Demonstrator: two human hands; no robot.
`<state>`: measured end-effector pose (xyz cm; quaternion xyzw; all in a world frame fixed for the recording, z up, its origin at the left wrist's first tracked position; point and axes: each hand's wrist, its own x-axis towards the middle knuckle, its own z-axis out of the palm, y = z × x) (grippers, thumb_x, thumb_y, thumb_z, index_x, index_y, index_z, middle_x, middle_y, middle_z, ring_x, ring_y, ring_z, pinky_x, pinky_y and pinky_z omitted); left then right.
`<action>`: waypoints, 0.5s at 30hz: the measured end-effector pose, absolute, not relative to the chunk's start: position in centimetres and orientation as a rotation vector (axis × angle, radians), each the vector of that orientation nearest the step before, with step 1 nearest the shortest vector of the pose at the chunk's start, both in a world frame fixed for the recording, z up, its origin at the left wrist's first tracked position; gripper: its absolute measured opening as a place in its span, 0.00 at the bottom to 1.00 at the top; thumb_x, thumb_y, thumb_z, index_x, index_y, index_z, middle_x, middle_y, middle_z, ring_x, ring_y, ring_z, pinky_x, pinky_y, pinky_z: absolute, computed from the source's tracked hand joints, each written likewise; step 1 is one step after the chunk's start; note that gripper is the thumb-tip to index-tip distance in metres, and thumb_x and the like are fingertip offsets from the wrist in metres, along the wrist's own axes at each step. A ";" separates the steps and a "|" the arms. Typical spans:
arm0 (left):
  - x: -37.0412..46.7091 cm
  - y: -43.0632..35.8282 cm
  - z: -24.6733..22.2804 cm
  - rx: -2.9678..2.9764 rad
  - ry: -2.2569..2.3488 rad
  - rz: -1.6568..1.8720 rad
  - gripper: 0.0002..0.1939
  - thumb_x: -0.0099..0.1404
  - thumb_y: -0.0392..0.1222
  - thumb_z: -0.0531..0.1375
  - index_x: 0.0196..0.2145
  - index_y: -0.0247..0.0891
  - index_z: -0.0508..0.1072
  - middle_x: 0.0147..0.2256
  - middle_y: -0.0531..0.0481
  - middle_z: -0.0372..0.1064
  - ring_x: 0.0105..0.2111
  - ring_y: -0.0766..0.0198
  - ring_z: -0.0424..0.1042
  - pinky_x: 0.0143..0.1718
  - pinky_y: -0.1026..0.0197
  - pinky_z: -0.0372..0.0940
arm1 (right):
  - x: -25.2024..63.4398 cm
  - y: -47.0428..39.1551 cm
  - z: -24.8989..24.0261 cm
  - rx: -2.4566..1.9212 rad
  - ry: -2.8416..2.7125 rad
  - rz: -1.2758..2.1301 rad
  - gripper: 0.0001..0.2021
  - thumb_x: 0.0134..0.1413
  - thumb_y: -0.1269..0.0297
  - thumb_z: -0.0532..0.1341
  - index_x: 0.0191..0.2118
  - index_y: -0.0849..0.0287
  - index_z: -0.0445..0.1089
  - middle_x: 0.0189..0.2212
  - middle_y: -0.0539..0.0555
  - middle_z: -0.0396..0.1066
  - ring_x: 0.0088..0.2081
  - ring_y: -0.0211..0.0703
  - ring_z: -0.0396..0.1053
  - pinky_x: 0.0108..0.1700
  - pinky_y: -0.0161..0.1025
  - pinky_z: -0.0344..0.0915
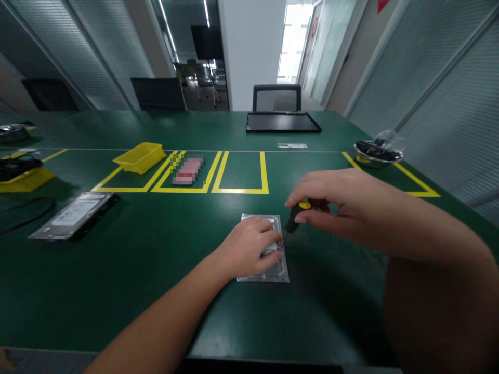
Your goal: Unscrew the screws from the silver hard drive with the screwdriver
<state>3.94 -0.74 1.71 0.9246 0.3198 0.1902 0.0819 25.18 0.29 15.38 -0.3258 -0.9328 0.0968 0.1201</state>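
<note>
On your left, a silver metal hard drive with a white label and a black edge (pixel 76 213) lies flat on the green surface (pixel 156 291), whole and with neither hand on it. Towards the middle, your left hand (pixel 249 246) rests across a flat, rectangular silver hard drive (pixel 268 274), its grip loosely spread, fingers bent. That one lies flat in front of you, and the screw work on it looks under way rather than finished: its cover is on, and which screws are out or left you cannot tell here. It looks shiny and undamaged where it shows, the pale label half hidden by your fingers. At its right edge, your right hand (pixel 329 195) has its grip closed around a black-and-yellow screwdriver (pixel 293 219), tilted, tip near your left fingertips.
</note>
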 end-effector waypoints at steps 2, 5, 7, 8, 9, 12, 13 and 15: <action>3.9 -0.7 1.7 2.762 0.954 0.571 0.14 0.65 0.47 0.58 0.44 0.37 0.75 0.38 0.46 0.70 0.39 0.54 0.67 0.42 0.52 0.63 | 25.1 0.3 15.3 -0.966 -2.719 0.241 0.08 0.59 0.63 0.58 0.41 0.57 0.72 0.38 0.52 0.72 0.39 0.41 0.67 0.40 0.36 0.58; 3.9 -0.7 1.8 2.757 0.953 0.570 0.15 0.65 0.47 0.58 0.44 0.37 0.75 0.38 0.46 0.70 0.39 0.54 0.67 0.43 0.52 0.63 | 24.9 0.3 15.2 -1.010 -2.716 0.171 0.07 0.59 0.62 0.58 0.39 0.57 0.71 0.35 0.52 0.71 0.35 0.40 0.65 0.37 0.35 0.56; 3.9 -0.8 1.8 2.755 0.955 0.562 0.15 0.65 0.48 0.58 0.44 0.37 0.75 0.38 0.46 0.70 0.39 0.54 0.68 0.43 0.52 0.63 | 24.7 0.2 15.2 -1.068 -2.716 0.104 0.07 0.59 0.60 0.59 0.36 0.58 0.69 0.32 0.51 0.70 0.32 0.39 0.63 0.34 0.35 0.54; 3.9 -0.8 1.8 2.754 0.957 0.558 0.15 0.65 0.48 0.58 0.44 0.37 0.75 0.38 0.46 0.70 0.40 0.54 0.68 0.43 0.52 0.62 | 24.5 0.2 15.2 -1.104 -2.712 0.064 0.08 0.59 0.59 0.59 0.34 0.58 0.69 0.30 0.51 0.69 0.31 0.38 0.62 0.32 0.35 0.52; 3.9 -0.8 1.9 2.752 0.958 0.556 0.15 0.65 0.48 0.58 0.44 0.37 0.75 0.38 0.46 0.70 0.40 0.54 0.68 0.43 0.52 0.62 | 24.3 0.1 15.1 -1.141 -2.704 0.021 0.09 0.59 0.58 0.58 0.33 0.58 0.68 0.29 0.51 0.69 0.30 0.38 0.61 0.31 0.35 0.51; 3.9 -0.8 1.8 2.744 0.961 0.556 0.14 0.64 0.47 0.59 0.44 0.38 0.75 0.39 0.46 0.70 0.41 0.54 0.68 0.44 0.52 0.63 | 23.7 -0.1 14.9 -1.248 -2.676 -0.102 0.14 0.60 0.53 0.57 0.32 0.58 0.67 0.27 0.51 0.67 0.27 0.38 0.59 0.29 0.35 0.47; 3.9 -0.8 1.8 2.742 0.961 0.555 0.14 0.64 0.47 0.59 0.44 0.38 0.75 0.39 0.46 0.70 0.41 0.54 0.68 0.44 0.52 0.63 | 23.4 -0.2 14.8 -1.281 -2.672 -0.137 0.15 0.60 0.52 0.56 0.32 0.58 0.67 0.27 0.51 0.67 0.27 0.37 0.58 0.29 0.36 0.45; 3.9 -0.7 1.7 2.740 0.963 0.555 0.14 0.64 0.47 0.59 0.44 0.38 0.75 0.39 0.46 0.70 0.41 0.54 0.68 0.44 0.52 0.63 | 23.0 -0.5 14.6 -1.346 -2.671 -0.208 0.15 0.61 0.51 0.55 0.35 0.59 0.67 0.27 0.51 0.67 0.25 0.37 0.57 0.28 0.36 0.43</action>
